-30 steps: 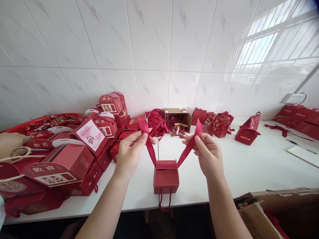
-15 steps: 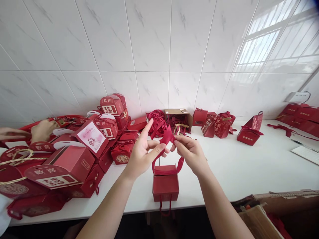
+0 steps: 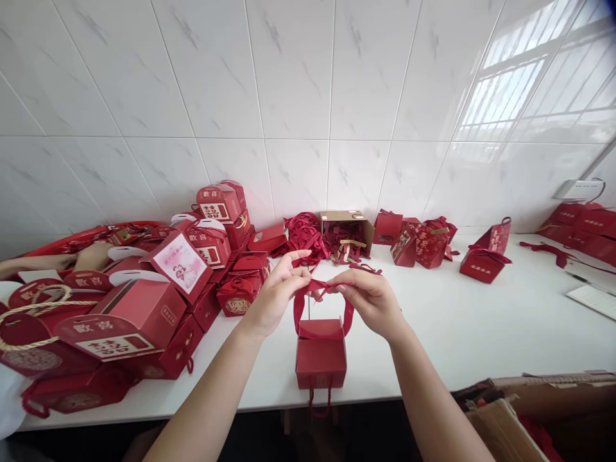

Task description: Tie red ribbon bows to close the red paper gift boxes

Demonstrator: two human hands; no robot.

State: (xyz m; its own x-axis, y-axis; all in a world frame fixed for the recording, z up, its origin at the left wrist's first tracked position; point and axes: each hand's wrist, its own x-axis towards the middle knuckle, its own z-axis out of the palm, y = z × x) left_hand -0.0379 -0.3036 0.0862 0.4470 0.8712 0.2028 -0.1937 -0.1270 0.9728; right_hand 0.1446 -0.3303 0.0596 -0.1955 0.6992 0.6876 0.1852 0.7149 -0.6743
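A small red box stands near the front edge of the white table, with a cord loop hanging from its front. Red ribbon rises from both sides of the box to my hands above it. My left hand pinches one part of the ribbon between thumb and fingers. Close beside it, my right hand pinches the other part. Between my fingertips the ribbon crosses in what looks like a loose knot, partly hidden by the fingers.
Piled red gift boxes fill the left, where another person's hand reaches in. Behind are a ribbon heap and an open carton. Small boxes stand right; a cardboard box is at the lower right.
My hands have drawn slightly apart, and the ribbon between them has gone from a raised, folded piece to a flatter, tighter crossing. The other person's hand has shifted slightly.
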